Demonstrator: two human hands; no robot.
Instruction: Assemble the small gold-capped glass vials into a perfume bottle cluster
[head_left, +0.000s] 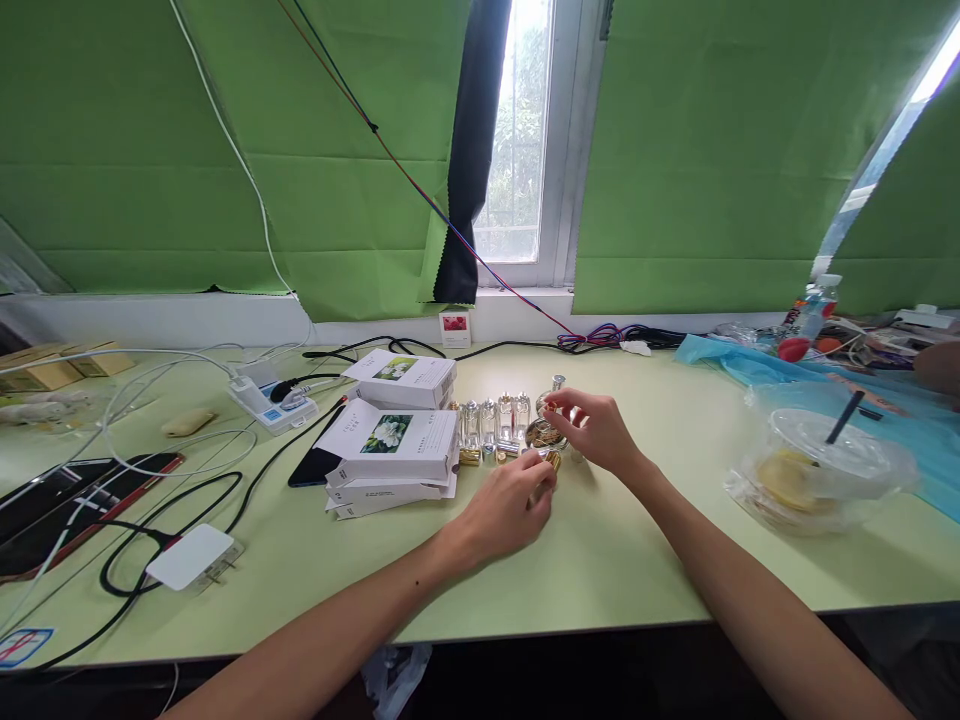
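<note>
My left hand (514,503) rests on the green table with curled fingers, closed around a small bottle with a gold part (553,459). Just above a round dish of small gold pieces (545,433), my right hand (592,428) pinches something too small to make out. Behind my left hand stands a row of clear glass bottles (489,424), with gold caps lying in front of them. White boxes with a flower picture (409,443) are stacked left of the bottles.
A power strip (271,403), cables and a white charger (196,558) lie to the left. At the right sits a bagged drink cup with a straw (806,460), beside a blue plastic sheet (926,440). A small white box (455,328) stands near the window.
</note>
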